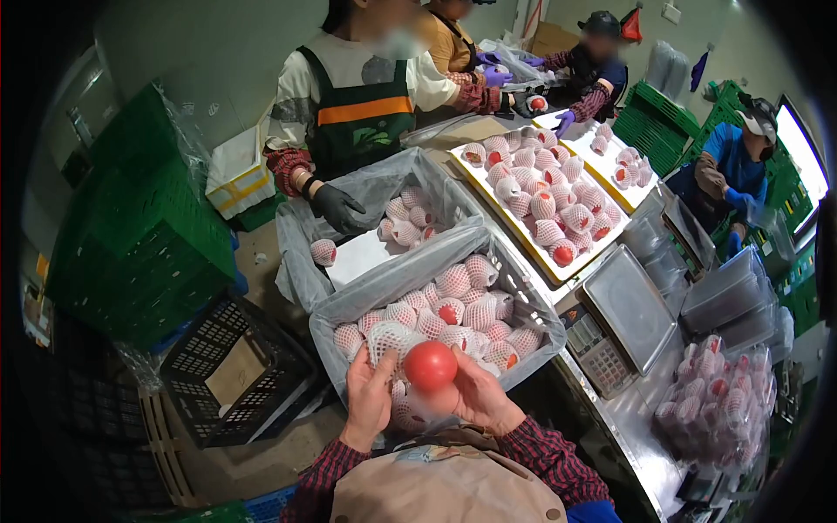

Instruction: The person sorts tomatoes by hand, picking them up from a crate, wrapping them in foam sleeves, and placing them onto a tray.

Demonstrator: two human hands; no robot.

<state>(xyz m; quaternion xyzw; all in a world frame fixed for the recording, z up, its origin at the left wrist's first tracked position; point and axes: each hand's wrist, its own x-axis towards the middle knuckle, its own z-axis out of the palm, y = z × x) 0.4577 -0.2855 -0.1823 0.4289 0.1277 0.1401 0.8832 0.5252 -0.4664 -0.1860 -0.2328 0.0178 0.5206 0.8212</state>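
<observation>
Just above the lined crate, my right hand (481, 394) has its fingers curled round the side of a smooth, round red tomato (431, 366). A blurred reddish patch below the tomato cannot be made out. To its left, my left hand (370, 394) pinches a loose white foam net sleeve (390, 341), its fingertips partly behind the mesh. Under both hands, the crate with a clear plastic liner (545, 346) holds several fruits in foam nets (452, 281), red showing through the mesh.
A second lined crate (301, 253) adjoins, beside a co-worker's black-gloved hand (338, 207). To the right are a tray (558, 277) of netted fruit, a scale (629, 305) and packed clear boxes (719, 392). A black crate (235, 370) stands at left. Other people work behind.
</observation>
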